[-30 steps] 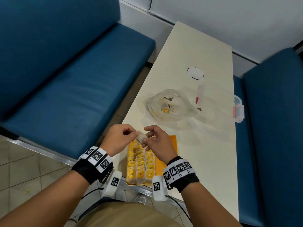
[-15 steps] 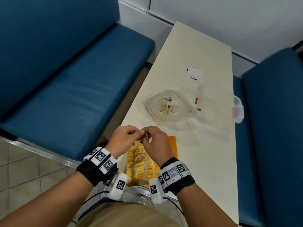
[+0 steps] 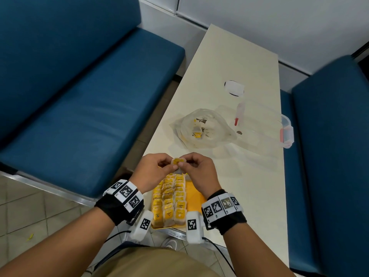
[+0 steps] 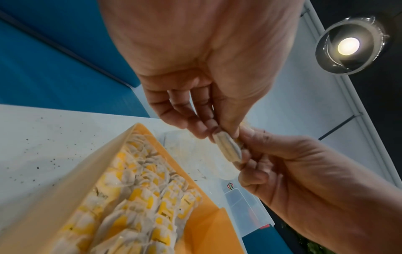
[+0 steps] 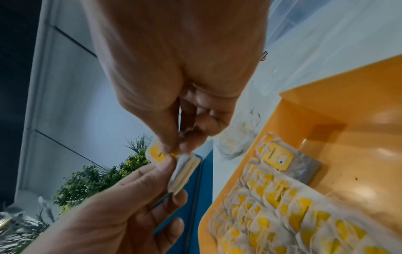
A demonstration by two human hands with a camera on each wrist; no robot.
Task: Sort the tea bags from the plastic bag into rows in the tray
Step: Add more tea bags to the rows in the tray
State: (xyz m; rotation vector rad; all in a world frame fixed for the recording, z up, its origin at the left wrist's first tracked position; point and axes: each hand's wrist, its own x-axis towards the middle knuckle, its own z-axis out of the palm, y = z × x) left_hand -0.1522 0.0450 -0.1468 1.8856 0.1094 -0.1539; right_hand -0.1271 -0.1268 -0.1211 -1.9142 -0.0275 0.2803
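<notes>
Above the tray [image 3: 194, 198], both hands [image 3: 179, 168] pinch 1 tea bag [image 3: 178, 161].

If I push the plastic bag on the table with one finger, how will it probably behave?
The plastic bag looks thin and crumpled, so it would probably dent rather than slide as one piece. Only a few tea bags show inside, so it is likely light.

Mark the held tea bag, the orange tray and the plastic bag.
held tea bag [image 3: 178, 161]: head view, its yellow tag.
orange tray [image 3: 194, 195]: head view, bare floor right of the rows.
plastic bag [image 3: 217, 140]: head view, its right side.
</notes>
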